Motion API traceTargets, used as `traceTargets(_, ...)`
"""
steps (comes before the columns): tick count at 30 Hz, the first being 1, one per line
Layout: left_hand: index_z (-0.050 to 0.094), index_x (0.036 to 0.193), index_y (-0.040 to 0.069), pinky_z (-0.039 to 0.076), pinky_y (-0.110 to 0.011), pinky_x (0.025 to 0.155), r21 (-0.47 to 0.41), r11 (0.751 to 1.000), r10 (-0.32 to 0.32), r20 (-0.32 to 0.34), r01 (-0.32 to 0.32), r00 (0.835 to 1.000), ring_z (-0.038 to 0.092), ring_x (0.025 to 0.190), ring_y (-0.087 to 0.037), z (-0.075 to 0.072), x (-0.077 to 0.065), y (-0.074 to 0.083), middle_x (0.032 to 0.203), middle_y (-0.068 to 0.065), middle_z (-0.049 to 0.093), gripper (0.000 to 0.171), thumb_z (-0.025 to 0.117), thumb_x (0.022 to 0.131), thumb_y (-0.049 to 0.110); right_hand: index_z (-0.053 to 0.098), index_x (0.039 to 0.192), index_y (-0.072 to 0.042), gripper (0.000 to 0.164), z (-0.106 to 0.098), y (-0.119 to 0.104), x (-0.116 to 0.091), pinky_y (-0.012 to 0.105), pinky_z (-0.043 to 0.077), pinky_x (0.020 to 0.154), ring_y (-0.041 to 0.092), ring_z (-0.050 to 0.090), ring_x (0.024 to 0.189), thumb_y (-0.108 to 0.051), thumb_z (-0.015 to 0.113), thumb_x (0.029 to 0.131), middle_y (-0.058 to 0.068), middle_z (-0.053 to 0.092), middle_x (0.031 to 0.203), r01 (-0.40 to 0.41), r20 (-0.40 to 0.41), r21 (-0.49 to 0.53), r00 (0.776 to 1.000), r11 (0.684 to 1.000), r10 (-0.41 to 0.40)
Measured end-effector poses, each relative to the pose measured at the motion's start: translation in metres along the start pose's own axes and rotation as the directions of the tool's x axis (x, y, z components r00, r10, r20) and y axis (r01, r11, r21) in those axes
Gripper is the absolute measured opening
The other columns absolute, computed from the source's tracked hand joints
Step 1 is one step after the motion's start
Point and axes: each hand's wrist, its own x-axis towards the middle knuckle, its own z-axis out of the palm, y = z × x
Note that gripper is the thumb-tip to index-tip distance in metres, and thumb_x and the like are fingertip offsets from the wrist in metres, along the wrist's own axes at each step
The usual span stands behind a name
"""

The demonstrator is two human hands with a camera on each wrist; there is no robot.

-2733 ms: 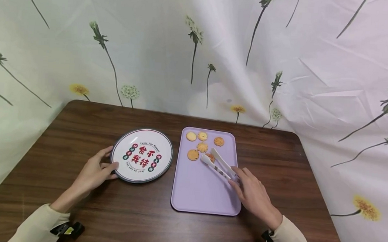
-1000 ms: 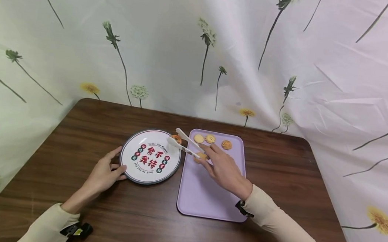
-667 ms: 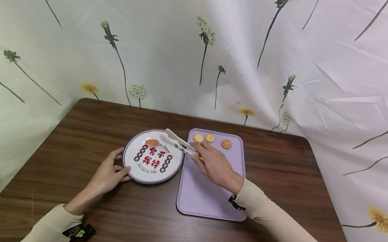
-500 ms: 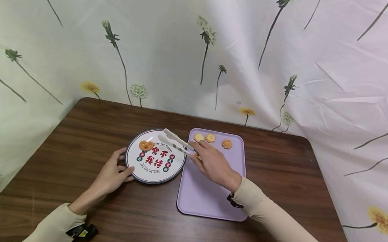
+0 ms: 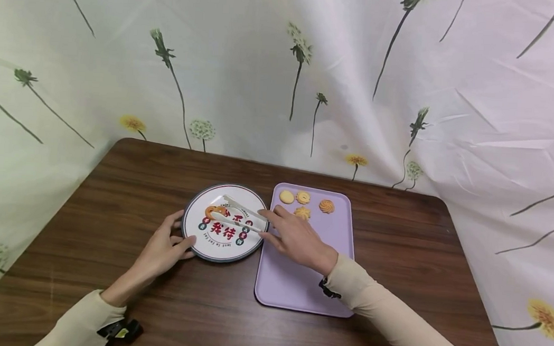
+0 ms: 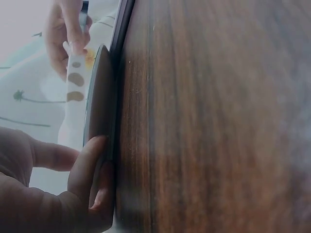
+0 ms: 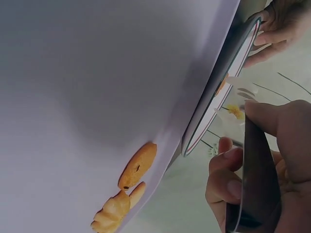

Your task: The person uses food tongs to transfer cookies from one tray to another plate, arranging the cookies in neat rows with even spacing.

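Before you, a dark wood-grained table with rounded far corners meets a pale, creased backdrop, apparently cloth, printed with dandelions. You see its tint run from greenish at left to pinkish at right.

This is an indoor spot fitted out for food, like a dining corner at home or a screened-off tabletop set; which of the two cannot be told. A cloth hangs as the wall from 9 through 12 to 3 o'clock, printed with dandelions. Its creases towards 3 o'clock show it is loose fabric. At 6 o'clock lies a brown wood-grain table with rounded far corners, close against the cloth. Tableware gives the dining look: a plate with red characters towards 7 o'clock, tongs over it, and a purple tray of cookies towards 5.
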Motion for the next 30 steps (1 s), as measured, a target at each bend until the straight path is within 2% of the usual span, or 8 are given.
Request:
traceTargets(6,0.005,0.164,-0.006,0.070,-0.023,0.081,-0.014,1.000,0.004,0.002,-0.004,1.000,0.068,0.109,-0.032,0.002,-0.001,-0.001,0.151,-0.037,0.028,0.079,0.056,0.105,0.002,0.056,0.148,-0.017,0.049,0.004,0.001,0.003,0.019,0.040,0.049,0.011,0.050,0.069,-0.038,0.063,0.105,0.001,0.058,0.104,-0.007,0.033,-0.010,0.999,1.000,0.008)
traceTargets(13,0.005,0.163,-0.009,0.070,-0.025,0.079,-0.022,0.999,0.030,0.001,-0.030,1.000,0.068,0.106,-0.031,0.004,-0.001,-0.001,0.150,-0.038,0.028,0.080,0.057,0.104,0.002,0.058,0.146,-0.017,0.044,0.010,0.001,0.009,0.018,0.036,0.045,0.010,0.047,0.064,-0.038,0.060,0.107,0.000,0.055,0.099,0.009,0.016,-0.015,1.000,1.000,-0.009)
traceTargets(21,0.005,0.163,-0.008,0.070,-0.024,0.078,-0.023,0.999,0.029,-0.011,-0.030,1.000,0.069,0.103,-0.028,0.004,0.000,-0.001,0.150,-0.037,0.029,0.079,0.057,0.104,0.001,0.058,0.147,-0.016,0.045,0.013,0.002,0.013,0.019,0.036,0.046,0.011,0.048,0.065,-0.037,0.059,0.107,0.001,0.056,0.101,0.006,0.029,-0.003,1.000,1.000,-0.006)
traceTargets(25,0.004,0.163,-0.008,0.070,-0.024,0.079,-0.017,1.000,0.026,-0.008,-0.026,1.000,0.069,0.104,-0.029,0.003,0.000,0.000,0.150,-0.037,0.029,0.079,0.057,0.105,0.003,0.055,0.149,-0.016,0.049,0.010,0.003,0.009,0.020,0.042,0.050,0.012,0.052,0.069,-0.040,0.058,0.107,0.001,0.058,0.106,-0.032,0.038,0.009,0.999,0.999,0.032)
traceTargets(30,0.005,0.163,-0.008,0.070,-0.024,0.078,-0.016,0.999,0.027,-0.014,-0.028,1.000,0.069,0.106,-0.030,0.001,0.000,0.000,0.149,-0.037,0.030,0.079,0.057,0.105,0.003,0.054,0.150,-0.015,0.050,0.000,0.011,-0.005,0.030,0.059,0.065,0.012,0.064,0.086,-0.037,0.061,0.106,0.003,0.063,0.114,-0.072,-0.008,0.057,0.997,0.996,0.072)
